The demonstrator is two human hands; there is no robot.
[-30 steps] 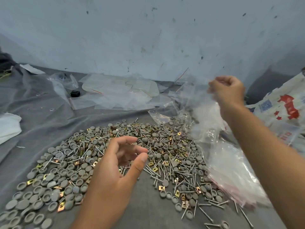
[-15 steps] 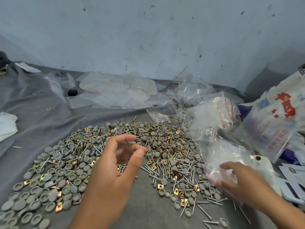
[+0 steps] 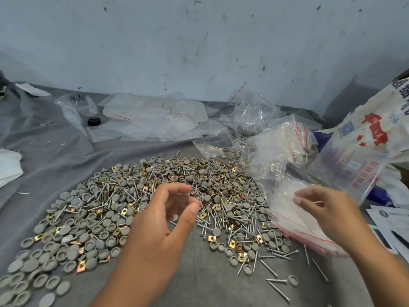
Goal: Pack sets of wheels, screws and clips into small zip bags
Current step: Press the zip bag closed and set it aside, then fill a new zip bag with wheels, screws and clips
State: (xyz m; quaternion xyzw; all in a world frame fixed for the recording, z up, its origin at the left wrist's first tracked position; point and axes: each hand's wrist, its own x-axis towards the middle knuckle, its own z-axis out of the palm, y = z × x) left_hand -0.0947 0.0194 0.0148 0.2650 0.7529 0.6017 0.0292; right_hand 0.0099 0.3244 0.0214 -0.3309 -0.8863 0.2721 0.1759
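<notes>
Left grip [image 3: 163,220] hovers over the middle of the table, fingers loosely curled and spread, thumb apart from the forefinger, holding nothing that shows. Right grip [image 3: 327,216] sits by the right edge, its fingertips [image 3: 297,199] on top of a stack of small zip bags [image 3: 294,220] with red seal lines; whether they pinch one bag or only touch the stack cannot be told.

Starting at the left edge, a white cloth [image 3: 8,169] lies on the grey sheet [image 3: 55,156] that covers the table. Toward the far left corner is a crumpled clear bag [image 3: 75,107], with a small black thing [image 3: 94,121] just beside it. Along the far edge, flat clear bags [image 3: 155,118] lie spread.

From the near left corner across the middle runs a broad heap of grey wheels [image 3: 66,235], mixed with brass clips [image 3: 240,254] and long screws [image 3: 267,270]; loose screws and a few wheels trail toward the near edge on the right. Both hands are just above or beside this heap.

Beyond the heap, near the far right, a clear bag of parts [image 3: 252,120] stands crumpled, and just right of it a bundle of red-striped zip bags [image 3: 285,149]. At the right edge leans a large printed sack [image 3: 365,138] with red marks, and white papers [image 3: 389,220] lie below it.
</notes>
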